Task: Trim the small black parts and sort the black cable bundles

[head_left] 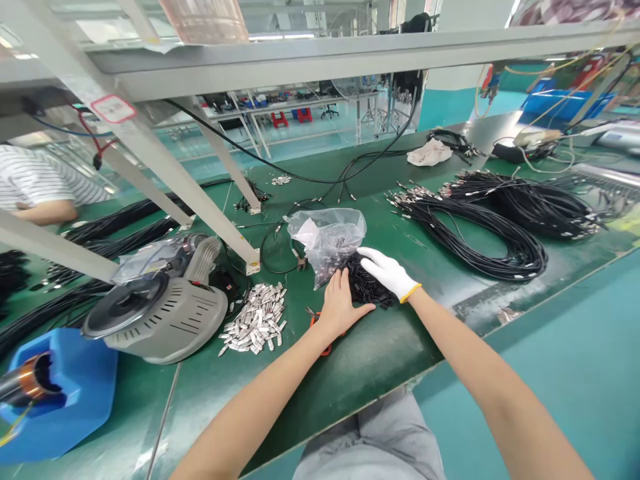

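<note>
A heap of small black pieces (370,285) lies on the green bench top between my two hands. My bare left hand (340,308) rests at the heap's left edge, thumb stretched out and fingers extended. On the far right side of the heap, my right hand (387,272) wears a white glove with a yellow cuff, its fingers out flat against the pieces. Just beyond the heap stands a clear plastic bag (333,233) with small parts inside. Orange-handled pliers (327,349) lie partly hidden under my left hand and wrist.
Silver metal connectors (257,317) form a pile to the left, beside a grey round machine (165,313). A blue holder (85,400) stands at lower left. Coiled black cables (480,233) lie at right. A shelf frame (175,167) slants overhead; another person's arm (45,212) is at far left.
</note>
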